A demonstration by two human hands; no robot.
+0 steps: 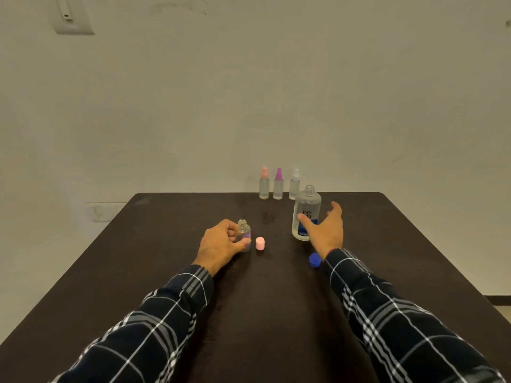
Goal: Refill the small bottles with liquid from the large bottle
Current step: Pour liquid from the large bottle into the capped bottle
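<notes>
Clear plastic small bottle stands uncapped in the grasping left grip; right grip, released, hovers at the uncapped blue-labelled large bottle; pouring not yet done.

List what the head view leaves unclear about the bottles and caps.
All in the head view:
- Large bottle label: right hand covers most; only "re" reads.
- Small bottle fill level: left hand wraps its side.
- Blue cap: partly behind the right sleeve.
- Spray bottles: too far and small to judge fill.
</notes>
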